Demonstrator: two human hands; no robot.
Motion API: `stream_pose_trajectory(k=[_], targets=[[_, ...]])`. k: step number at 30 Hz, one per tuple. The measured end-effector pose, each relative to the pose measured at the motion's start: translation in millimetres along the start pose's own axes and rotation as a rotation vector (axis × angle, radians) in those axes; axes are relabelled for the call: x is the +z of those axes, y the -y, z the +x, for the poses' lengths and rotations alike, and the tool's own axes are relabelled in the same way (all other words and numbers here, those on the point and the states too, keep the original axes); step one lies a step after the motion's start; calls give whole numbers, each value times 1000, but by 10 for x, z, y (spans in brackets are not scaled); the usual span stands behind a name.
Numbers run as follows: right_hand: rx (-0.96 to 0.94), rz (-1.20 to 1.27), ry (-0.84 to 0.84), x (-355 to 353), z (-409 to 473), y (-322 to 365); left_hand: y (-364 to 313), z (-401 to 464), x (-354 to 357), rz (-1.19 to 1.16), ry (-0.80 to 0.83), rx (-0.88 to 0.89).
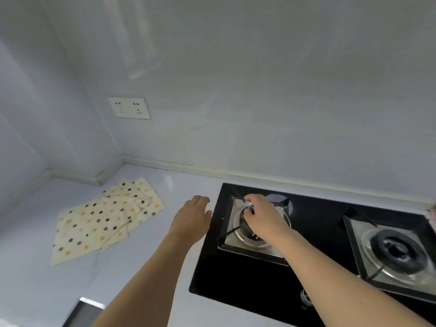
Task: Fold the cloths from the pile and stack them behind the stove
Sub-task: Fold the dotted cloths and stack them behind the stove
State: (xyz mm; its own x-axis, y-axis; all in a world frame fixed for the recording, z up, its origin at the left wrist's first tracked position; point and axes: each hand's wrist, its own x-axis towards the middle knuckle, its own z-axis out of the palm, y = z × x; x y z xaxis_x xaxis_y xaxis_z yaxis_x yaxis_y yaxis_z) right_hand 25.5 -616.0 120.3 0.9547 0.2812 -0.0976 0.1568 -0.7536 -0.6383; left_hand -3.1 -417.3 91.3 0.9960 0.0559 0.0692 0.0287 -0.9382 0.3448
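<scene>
A pile of cream cloths with grey and yellow dots (103,218) lies spread and overlapping on the white counter, left of the stove. The black glass stove (236,279) has two burners. My left hand (192,217) hovers with straight fingers over the counter, between the cloths and the stove's left edge, touching nothing. Above the left burner (250,234) is my right hand (263,214), its fingers loosely curled downward with nothing visible in them. The counter strip behind the stove (295,187) is bare.
The right burner (396,253) sits at the stove's right side. A wall socket (129,108) is above the cloths. The wall corner and its raised ledge (103,175) close off the counter behind the pile. A small pinkish thing (433,213) shows at the right edge.
</scene>
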Motion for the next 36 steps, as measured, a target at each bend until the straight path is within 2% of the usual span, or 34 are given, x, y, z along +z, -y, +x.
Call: stream_pose_trajectory(k=[3, 9, 15, 20, 25, 27, 31, 33, 36], targets=[[-16, -12, 10, 528, 184, 493, 773, -50, -167, 26, 52, 2], [-81, -19, 189, 1388, 462, 1291, 2091, -294, -525, -16, 97, -210], [-149, -67, 232, 1985, 892, 1723, 2946, -384, -605, -18, 149, -364], [-249, -151, 250, 2790, 1491, 1917, 3585, -41, -323, 38, 179, -329], [-388, -219, 225, 3505, 2118, 1753, 3954, 159, 78, 133, 199, -243], [-441, -267, 251, 3676, 2256, 1647, 3995, 167, 179, 263, 192, -176], [-481, -333, 199, 3843, 2383, 1532, 4008, 185, 316, 512, 58, -70], [-491, -338, 172, 3885, 2419, 1522, 4042, 207, 346, 507, 18, -107], [-511, -362, 131, 3943, 2475, 1541, 4151, 247, 282, 381, -95, -165]])
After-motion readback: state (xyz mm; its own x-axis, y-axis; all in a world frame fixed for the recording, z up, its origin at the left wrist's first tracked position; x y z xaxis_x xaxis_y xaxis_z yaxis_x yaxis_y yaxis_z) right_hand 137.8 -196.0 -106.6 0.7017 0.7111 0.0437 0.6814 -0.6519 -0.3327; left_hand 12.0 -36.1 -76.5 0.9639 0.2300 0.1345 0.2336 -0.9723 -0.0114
